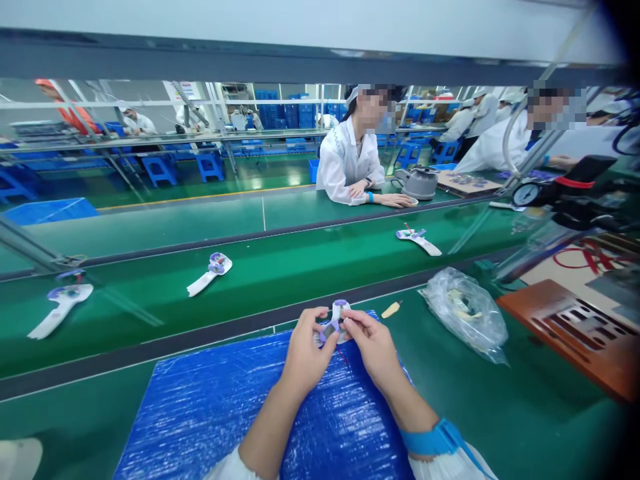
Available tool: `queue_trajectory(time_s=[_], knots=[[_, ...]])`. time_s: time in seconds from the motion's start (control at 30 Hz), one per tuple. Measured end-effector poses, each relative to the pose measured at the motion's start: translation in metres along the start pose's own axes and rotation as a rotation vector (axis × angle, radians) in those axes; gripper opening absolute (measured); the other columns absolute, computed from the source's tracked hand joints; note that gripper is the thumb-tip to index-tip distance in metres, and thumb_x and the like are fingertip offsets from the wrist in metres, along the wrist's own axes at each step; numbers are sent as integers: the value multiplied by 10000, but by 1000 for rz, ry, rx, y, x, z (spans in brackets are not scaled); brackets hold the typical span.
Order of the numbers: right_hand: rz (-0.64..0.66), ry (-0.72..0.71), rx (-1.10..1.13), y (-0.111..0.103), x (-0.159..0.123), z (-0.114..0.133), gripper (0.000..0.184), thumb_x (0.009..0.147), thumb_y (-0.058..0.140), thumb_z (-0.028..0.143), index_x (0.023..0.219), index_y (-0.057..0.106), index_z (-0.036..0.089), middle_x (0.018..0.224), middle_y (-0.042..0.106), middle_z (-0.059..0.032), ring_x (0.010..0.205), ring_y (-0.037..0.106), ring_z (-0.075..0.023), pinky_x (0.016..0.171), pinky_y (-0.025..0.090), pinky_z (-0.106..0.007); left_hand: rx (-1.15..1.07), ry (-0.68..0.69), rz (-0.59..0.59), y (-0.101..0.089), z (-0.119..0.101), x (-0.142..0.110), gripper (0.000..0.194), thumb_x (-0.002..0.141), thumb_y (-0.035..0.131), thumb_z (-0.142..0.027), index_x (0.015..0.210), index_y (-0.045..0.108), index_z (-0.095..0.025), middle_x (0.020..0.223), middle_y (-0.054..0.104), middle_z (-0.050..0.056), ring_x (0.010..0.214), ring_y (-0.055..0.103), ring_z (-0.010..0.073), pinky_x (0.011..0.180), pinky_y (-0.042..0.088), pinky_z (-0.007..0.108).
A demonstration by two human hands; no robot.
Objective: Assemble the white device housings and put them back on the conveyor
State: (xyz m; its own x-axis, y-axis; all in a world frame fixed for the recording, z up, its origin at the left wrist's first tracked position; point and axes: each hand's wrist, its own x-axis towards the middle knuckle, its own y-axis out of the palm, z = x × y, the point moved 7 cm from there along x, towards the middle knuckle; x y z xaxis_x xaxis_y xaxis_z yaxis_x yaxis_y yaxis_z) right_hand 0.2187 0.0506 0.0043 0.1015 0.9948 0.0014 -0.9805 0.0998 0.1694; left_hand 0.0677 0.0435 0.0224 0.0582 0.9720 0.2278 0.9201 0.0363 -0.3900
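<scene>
Between my two hands is a small white and purple plastic part (pixel 341 307), held above a blue plastic-wrapped mat (pixel 215 393). My left hand (pixel 307 343) grips it from the left, thumb and fingers closed around its lower side. My right hand (pixel 371 343) pinches at its right side, and the fingertips hide what lies between them. Thin red wire hangs below the part. Just right of my right hand lies a cream-coloured piece with a dark tip (pixel 391 309). A blue strap circles my right wrist.
White handle-shaped housings with purple parts (pixel 210 273) (pixel 419 241) (pixel 63 307) lie along the green conveyor belt (pixel 300 260). To the right are a clear plastic bag (pixel 465 313), a brown slotted board (pixel 570 327) and a pressure gauge (pixel 526 195). A co-worker (pixel 353 157) sits across the belt.
</scene>
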Motion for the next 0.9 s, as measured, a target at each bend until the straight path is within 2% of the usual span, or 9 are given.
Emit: queue_trajectory(time_s=[0.13, 0.23, 0.33, 0.43, 0.5, 0.6, 0.67, 0.73, 0.9], knots=[[-15, -19, -101, -2, -2, 4, 308, 773, 677, 414, 961, 711, 173, 647, 647, -7, 509, 559, -124, 514, 478, -247, -172, -91, 14, 0, 9, 3, 242, 843, 590, -307, 1057, 572, -197, 943, 614, 28, 676, 498, 116, 628, 406, 236], [9, 40, -189, -1, -6, 1, 337, 798, 642, 451, 949, 691, 154, 525, 589, 15, 420, 523, -126, 438, 440, -244, -312, -187, 79, 2, 16, 6, 281, 879, 530, -395, 1022, 602, -164, 920, 635, 46, 577, 451, 98, 550, 376, 231], [48, 102, -246, 2, -10, -6, 329, 802, 636, 473, 894, 675, 160, 491, 581, 16, 412, 536, -140, 425, 448, -245, -321, -222, 173, 4, 17, 7, 312, 910, 464, -388, 1058, 620, -161, 883, 656, 51, 641, 529, 127, 615, 422, 252], [62, 109, -229, 3, -10, -9, 304, 803, 639, 480, 806, 651, 176, 514, 593, 14, 443, 556, -141, 446, 469, -241, -270, -140, 290, 5, 9, 5, 248, 862, 439, -191, 1029, 622, -188, 1050, 652, 54, 879, 590, 170, 803, 447, 301], [51, 94, -197, 2, -9, -9, 302, 800, 647, 481, 771, 640, 181, 529, 598, 15, 463, 566, -139, 466, 479, -239, -179, -21, 362, 5, -1, 1, 369, 738, 466, -65, 1054, 587, -213, 1188, 601, 39, 1021, 563, 187, 907, 419, 330], [29, 84, -140, 0, -7, -8, 315, 790, 661, 495, 768, 642, 181, 572, 618, 6, 520, 600, -149, 522, 512, -251, 35, 131, 438, 7, -14, -7, 621, 635, 578, -27, 1199, 500, -274, 1291, 528, 22, 1168, 483, 224, 1008, 347, 378], [19, 103, -97, -2, -6, -10, 336, 779, 667, 514, 776, 645, 179, 606, 639, -6, 561, 623, -159, 564, 536, -266, 153, 151, 449, 8, -16, -9, 689, 640, 663, -62, 1252, 470, -312, 1264, 544, 16, 1153, 486, 238, 999, 340, 399], [9, 117, -46, -3, -5, -12, 356, 762, 680, 529, 794, 645, 177, 641, 661, -18, 592, 640, -167, 604, 552, -283, 195, 139, 439, 8, -16, -9, 628, 680, 712, -128, 1233, 493, -330, 1222, 570, 9, 1113, 509, 240, 967, 358, 399], [35, 132, 4, -2, -5, -13, 350, 757, 696, 511, 847, 662, 175, 702, 684, -39, 652, 658, -185, 662, 561, -314, -24, -51, 326, 6, 2, -2, 393, 844, 626, -358, 1210, 500, -289, 1074, 618, 13, 987, 580, 197, 884, 428, 336]])
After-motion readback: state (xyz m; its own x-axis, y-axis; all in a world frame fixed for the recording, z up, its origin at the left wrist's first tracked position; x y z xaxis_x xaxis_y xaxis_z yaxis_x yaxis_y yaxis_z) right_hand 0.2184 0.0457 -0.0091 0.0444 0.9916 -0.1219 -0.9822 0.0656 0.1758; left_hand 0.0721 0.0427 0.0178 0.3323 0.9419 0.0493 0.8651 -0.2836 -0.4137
